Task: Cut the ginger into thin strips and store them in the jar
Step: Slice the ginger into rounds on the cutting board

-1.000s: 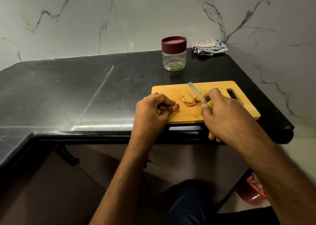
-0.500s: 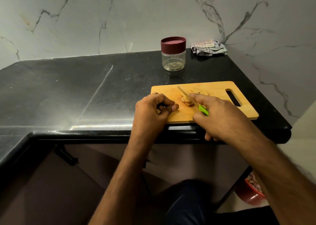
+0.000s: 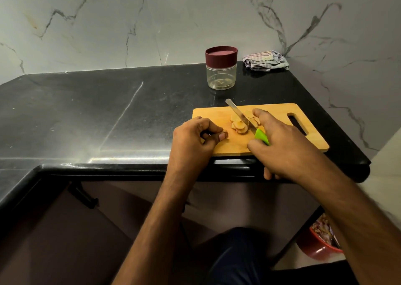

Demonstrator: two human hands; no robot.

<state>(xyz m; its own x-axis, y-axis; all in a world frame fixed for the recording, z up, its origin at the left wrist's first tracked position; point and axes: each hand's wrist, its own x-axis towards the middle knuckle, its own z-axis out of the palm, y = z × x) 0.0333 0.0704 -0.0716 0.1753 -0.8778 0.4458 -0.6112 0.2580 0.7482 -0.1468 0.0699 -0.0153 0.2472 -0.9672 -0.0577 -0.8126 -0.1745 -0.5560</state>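
The counter (image 3: 108, 111) at mid-frame is glossy black polished stone. The wall (image 3: 173, 20) above looks like smooth veined marble. The cutting board (image 3: 280, 113) is matt wood. The knife (image 3: 238, 116) has a shiny metal blade and glossy green plastic handle. The jar (image 3: 221, 76) is clear plastic or glass, its lid (image 3: 221, 54) matt maroon plastic. The rag (image 3: 265, 60) at upper right is crumpled striped cloth.

Setting: home kitchen. Evidence: black polished stone desk (image 3: 108, 115), marble-veined wall (image 3: 173, 20), wooden cutting board (image 3: 271, 113), lidded jar (image 3: 221, 67), folded cloth (image 3: 265, 60) in corner.
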